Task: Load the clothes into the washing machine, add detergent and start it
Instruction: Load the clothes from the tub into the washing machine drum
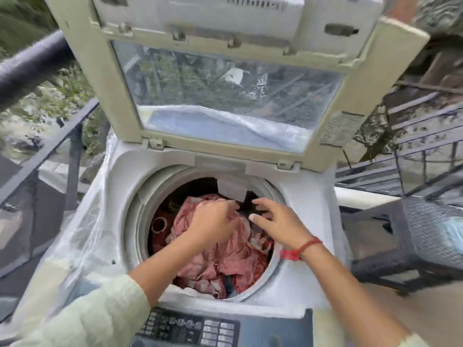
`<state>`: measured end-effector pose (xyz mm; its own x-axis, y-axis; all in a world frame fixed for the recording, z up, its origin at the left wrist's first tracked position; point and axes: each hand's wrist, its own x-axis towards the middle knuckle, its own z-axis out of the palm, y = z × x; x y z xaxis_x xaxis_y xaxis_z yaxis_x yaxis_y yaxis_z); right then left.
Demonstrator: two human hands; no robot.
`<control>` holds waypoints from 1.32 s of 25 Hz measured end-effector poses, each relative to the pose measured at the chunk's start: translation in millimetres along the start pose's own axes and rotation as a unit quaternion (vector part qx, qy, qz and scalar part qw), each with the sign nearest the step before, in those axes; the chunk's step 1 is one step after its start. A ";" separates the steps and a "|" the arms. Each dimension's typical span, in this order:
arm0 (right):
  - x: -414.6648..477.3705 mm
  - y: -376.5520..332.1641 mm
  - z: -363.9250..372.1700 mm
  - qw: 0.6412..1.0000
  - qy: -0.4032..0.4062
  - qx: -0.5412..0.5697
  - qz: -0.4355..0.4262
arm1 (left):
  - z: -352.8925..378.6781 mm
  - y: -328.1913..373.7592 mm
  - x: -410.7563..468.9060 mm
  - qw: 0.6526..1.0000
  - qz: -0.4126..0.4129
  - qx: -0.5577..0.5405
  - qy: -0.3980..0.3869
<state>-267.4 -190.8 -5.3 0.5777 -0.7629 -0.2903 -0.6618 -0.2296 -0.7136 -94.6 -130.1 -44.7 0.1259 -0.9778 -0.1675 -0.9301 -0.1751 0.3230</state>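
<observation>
At the centre of the frame the left hand (213, 221) reached in from the lower left, wrist bent, fingers curled into the pink clothes (225, 261) heaped in the washing machine (120, 186) drum. Just right of it, the right hand (278, 221) hovered palm-down, fingers spread, holding nothing. The lid (120, 101) stood raised above.

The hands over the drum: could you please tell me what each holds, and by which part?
The left hand grips the pink cloth by a bunched upper fold; the right hand holds nothing.
</observation>
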 end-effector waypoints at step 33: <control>-182.4 587.0 118.3 0.948 -0.112 -0.013 0.299 | 492.2 272.9 11.8 0.920 0.020 0.154 -0.360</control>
<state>-704.7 -114.9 -446.6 0.1808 -0.6146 -0.7678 -0.9126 0.1863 -0.3640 -516.7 -132.8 -417.0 -0.0691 -0.6346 -0.7698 -0.9966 0.0089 0.0821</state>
